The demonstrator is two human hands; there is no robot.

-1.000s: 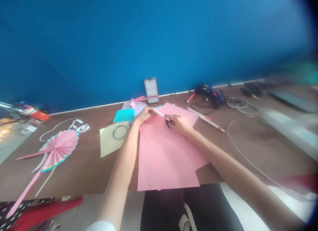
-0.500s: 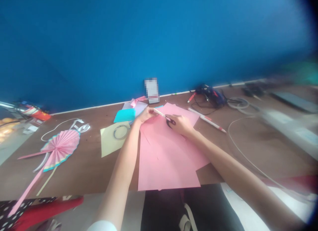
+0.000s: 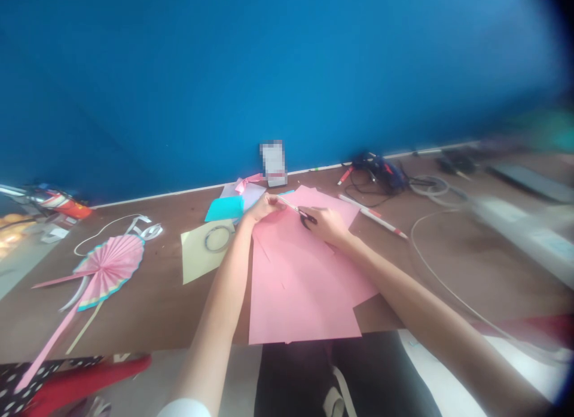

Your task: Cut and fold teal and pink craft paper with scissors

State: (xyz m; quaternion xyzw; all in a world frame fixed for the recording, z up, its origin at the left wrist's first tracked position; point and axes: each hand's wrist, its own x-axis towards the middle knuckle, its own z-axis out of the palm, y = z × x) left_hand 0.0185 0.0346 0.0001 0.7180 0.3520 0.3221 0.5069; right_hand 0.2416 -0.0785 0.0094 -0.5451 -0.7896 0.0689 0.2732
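Observation:
Several pink paper sheets (image 3: 296, 285) lie stacked in front of me on the brown table (image 3: 147, 303). My right hand (image 3: 327, 224) is closed round black-handled scissors (image 3: 301, 214), blades pointing left along the far edge of the pink paper. My left hand (image 3: 262, 208) pinches that far edge of the pink paper beside the blade tips. Both forearms reach out over the sheets.
A pleated pink paper fan (image 3: 107, 264) with ribbon tails lies at left. A pale yellow sheet (image 3: 195, 258) carries a tape ring (image 3: 217, 238), with a cyan paper (image 3: 224, 209) behind. Pencils (image 3: 372, 217), a glue gun (image 3: 381, 169) and cables (image 3: 430, 250) lie at right.
The hands and scissors stay almost in place; the scissor blades have shifted very slightly. Nothing else has moved.

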